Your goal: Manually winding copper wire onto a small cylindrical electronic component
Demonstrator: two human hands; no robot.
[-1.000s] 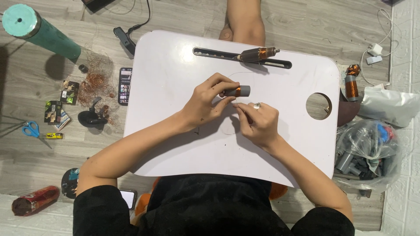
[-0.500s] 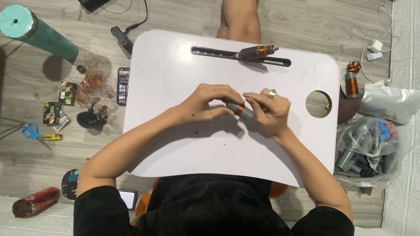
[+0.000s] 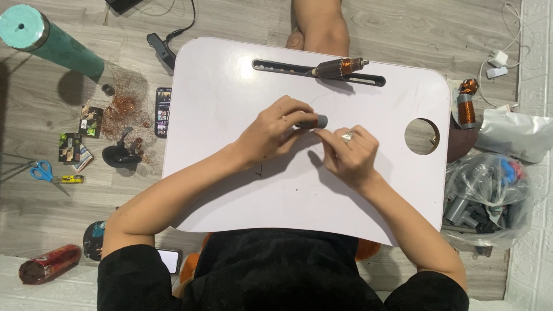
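Note:
My left hand [image 3: 271,131] grips a small grey cylindrical motor part [image 3: 318,121] over the middle of a white lap table [image 3: 230,75]. Only the part's grey end shows past my fingers. My right hand [image 3: 348,155], with a ring on one finger, sits just right of it, fingertips pinched together touching the part's end. Whether a thin wire is pinched there is too small to tell. A motor armature with copper winding [image 3: 337,68] lies in the slot at the table's far edge.
Left on the floor: a teal tube [image 3: 49,40], a tangle of copper wire [image 3: 124,106], a phone [image 3: 163,111], blue scissors [image 3: 40,171], a red can [image 3: 49,264]. Right: another copper-wound armature [image 3: 465,103], a clear bag of grey parts [image 3: 487,198]. A round hole [image 3: 421,136] pierces the table.
Both hands shifted slightly left and toward the table's far edge. My right hand lay over the part half a second ago; now it has drawn back to the part's right end.

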